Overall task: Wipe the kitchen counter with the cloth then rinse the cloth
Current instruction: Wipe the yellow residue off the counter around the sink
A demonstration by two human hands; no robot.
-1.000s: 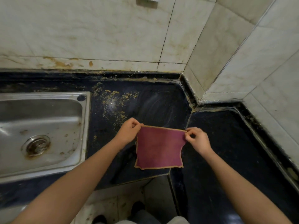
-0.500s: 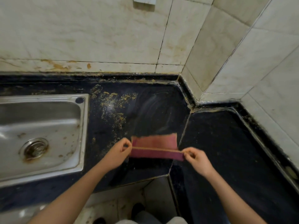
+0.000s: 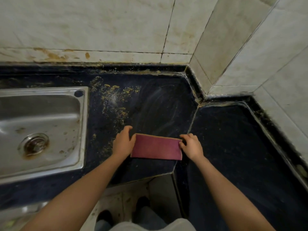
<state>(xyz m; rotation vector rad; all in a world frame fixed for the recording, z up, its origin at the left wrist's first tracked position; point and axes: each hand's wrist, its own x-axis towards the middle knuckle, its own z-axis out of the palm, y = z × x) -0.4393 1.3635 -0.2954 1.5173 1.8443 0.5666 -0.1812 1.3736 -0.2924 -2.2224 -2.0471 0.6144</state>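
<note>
Cloth (image 3: 155, 149) lies flat on counter (image 3: 233, 139) near front edge, long axis left-right. Left hand (image 3: 124, 144) loosely open, thumb side against cloth's left end. Right hand (image 3: 191, 146) fingers bent, touching right end; whether pinching, cannot tell.

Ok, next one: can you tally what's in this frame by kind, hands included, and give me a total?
counter: 1, dark
cloth: 1, magenta, folded flat on the counter
hands: 2, left hand and right hand, one at each end of the cloth
sink: 1, steel
drain: 1, in the sink
Total: 6
</note>
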